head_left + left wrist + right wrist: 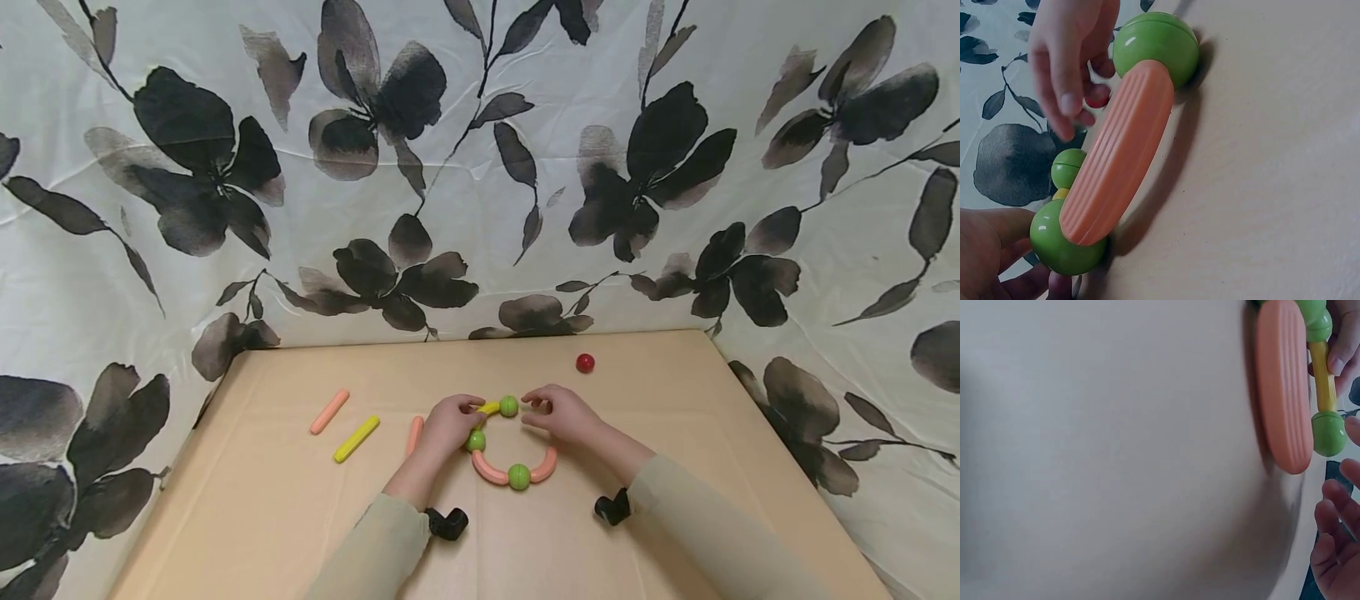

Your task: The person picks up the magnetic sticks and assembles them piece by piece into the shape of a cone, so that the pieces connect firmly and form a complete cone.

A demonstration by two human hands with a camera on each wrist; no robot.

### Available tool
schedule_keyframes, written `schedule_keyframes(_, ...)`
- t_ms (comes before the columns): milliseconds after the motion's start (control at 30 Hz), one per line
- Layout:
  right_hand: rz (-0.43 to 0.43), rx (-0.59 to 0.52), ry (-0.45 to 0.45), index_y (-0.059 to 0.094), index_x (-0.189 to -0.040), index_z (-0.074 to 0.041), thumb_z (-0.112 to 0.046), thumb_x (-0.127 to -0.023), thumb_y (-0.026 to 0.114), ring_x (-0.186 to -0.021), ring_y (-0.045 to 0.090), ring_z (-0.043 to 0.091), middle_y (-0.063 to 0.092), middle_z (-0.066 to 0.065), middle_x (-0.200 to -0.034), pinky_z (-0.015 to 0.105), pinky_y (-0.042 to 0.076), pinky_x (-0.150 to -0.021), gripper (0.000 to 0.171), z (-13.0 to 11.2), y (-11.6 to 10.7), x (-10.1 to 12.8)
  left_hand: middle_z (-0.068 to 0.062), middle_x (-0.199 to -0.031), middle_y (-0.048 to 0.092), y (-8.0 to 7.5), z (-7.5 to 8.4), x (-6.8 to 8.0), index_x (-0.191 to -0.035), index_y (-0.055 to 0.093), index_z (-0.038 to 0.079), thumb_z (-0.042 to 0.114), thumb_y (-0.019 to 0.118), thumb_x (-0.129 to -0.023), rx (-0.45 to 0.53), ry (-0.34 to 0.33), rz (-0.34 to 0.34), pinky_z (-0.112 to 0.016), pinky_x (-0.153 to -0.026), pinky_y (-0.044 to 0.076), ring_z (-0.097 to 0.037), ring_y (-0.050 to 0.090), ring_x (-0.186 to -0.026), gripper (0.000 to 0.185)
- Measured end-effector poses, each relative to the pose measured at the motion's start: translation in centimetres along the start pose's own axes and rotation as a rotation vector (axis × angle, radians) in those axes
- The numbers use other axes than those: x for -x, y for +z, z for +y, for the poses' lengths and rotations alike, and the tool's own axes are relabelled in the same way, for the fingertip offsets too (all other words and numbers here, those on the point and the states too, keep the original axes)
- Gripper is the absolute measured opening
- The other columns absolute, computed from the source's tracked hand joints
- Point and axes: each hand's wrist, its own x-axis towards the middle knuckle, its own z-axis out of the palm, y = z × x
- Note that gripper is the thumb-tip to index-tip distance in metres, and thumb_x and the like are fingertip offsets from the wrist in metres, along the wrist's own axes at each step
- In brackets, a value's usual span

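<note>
At table centre, a chain of curved salmon pieces (491, 469) and green balls (519, 477) lies on the tan table (262, 500). Left hand (448, 423) sits at 9 o'clock of the chain, fingers curled round a short yellow rod (490, 407) that joins two green balls; top ball (508, 406) at 12 o'clock, second ball (476, 441) just below the hand. Right hand (561, 414) at 2 o'clock of the chain, fingers loosely bent and spread, holding nothing, tips near the top ball but apart from it. Right curved piece (545, 467) ends just under that hand. Loose parts: salmon stick (330, 411) and yellow stick (356, 438) at 9 o'clock, well apart; another salmon stick (414, 433) just beside the left hand; red ball (585, 362) at 1 o'clock, apart. Floral cloth (480, 167) behind.
</note>
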Motion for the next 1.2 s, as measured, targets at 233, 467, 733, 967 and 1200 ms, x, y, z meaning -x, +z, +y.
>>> schedule_keyframes(233,-0.008,-0.009,0.046,0.074,-0.113,-0.010,-0.024,-0.086,0.079,-0.081,0.051,0.016,0.062,-0.001,-0.095,0.032,0.045,-0.071,0.031,0.9,-0.7,3.0,-0.003,-0.096,0.066,0.0,-0.1,-0.1,-0.116,0.073,0.014,0.020,0.071,-0.092,0.008,-0.005,-0.008,-0.030,-0.069,0.047,-0.015,0.058,-0.082,0.025)
schedule_keyframes(467,-0.032,-0.034,0.093,0.074,-0.110,-0.009,-0.029,-0.083,0.081,-0.081,0.051,0.016,0.061,-0.001,-0.091,0.032,0.044,-0.071,0.035,2.1,-1.0,6.1,-0.002,-0.096,0.066,-0.2,0.1,0.1,-0.116,0.073,0.014,0.019,0.071,-0.092,0.008,-0.009,-0.005,-0.030,-0.070,0.047,-0.015,0.058,-0.082,0.025)
schedule_keyframes(733,-0.007,-0.064,0.148,0.075,-0.104,-0.008,-0.030,-0.080,0.083,-0.078,0.050,0.015,0.056,-0.002,-0.081,0.031,0.042,-0.069,0.034,2.4,0.2,7.7,-0.002,-0.096,0.065,0.0,-0.1,0.0,-0.115,0.073,0.016,0.020,0.071,-0.092,0.010,-0.009,-0.005,-0.030,-0.068,0.047,-0.016,0.057,-0.081,0.024)
schedule_keyframes(967,0.045,-0.034,0.165,0.075,-0.099,-0.010,-0.030,-0.082,0.082,-0.078,0.050,0.015,0.057,-0.003,-0.080,0.032,0.043,-0.070,0.027,1.7,0.8,7.9,-0.001,-0.096,0.066,-0.2,-0.1,0.2,-0.115,0.073,0.016,0.020,0.072,-0.092,0.007,-0.011,-0.009,-0.031,-0.071,0.047,-0.016,0.058,-0.083,0.024)
schedule_keyframes(1200,0.090,0.018,0.165,0.076,-0.098,-0.013,-0.028,-0.087,0.077,-0.080,0.053,0.013,0.062,-0.006,-0.084,0.035,0.048,-0.078,0.019,1.3,1.6,7.4,-0.002,-0.095,0.065,-0.3,0.0,0.4,-0.115,0.073,0.016,0.021,0.071,-0.092,0.005,0.000,-0.029,-0.031,-0.068,0.046,-0.016,0.057,-0.079,0.024)
